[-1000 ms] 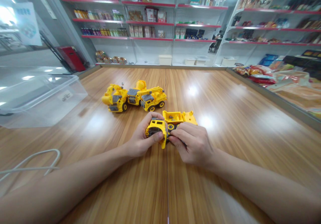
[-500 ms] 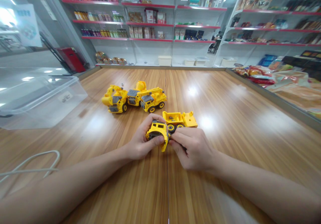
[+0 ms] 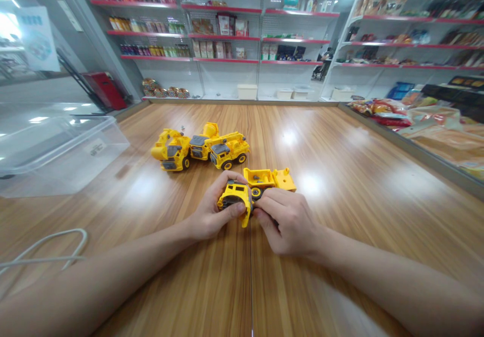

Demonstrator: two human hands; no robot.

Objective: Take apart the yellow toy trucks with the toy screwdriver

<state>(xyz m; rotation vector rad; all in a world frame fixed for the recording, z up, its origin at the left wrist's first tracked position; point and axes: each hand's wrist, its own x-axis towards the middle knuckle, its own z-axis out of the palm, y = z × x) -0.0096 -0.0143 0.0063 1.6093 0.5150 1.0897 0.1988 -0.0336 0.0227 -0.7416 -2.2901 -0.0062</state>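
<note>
- The wooden table (image 3: 321, 140) runs to a raised far edge (image 3: 295, 103), well beyond the hands; its right-hand border (image 3: 408, 138) slants away, also well apart from them.
- Open wood spreads right of the right hand (image 3: 287, 221) and between both forearms; room ahead is tighter.
- The yellow toy cab (image 3: 235, 191) is near the middle of the table, in the left hand (image 3: 209, 213), whose fingers wrap it, thumb across its front.
- The right thumb and fingertips bunch at the cab's right side; I cannot tell what they pinch.
- Just beyond the hands, a yellow dump bed (image 3: 259, 185) on wheels, small grey pieces inside, and a yellow plate (image 3: 289, 185) block the way forward.
- Farther left cluster a toy excavator (image 3: 173, 151), mixer truck (image 3: 200, 145) and crane truck (image 3: 230, 150).
- A clear plastic box (image 3: 68, 171) occupies the left side; a pale cable (image 3: 49, 260) loops near the left forearm.
- The wood is glossy, with bright reflections and a central seam; stocked shelves (image 3: 223, 9) line the room behind.
</note>
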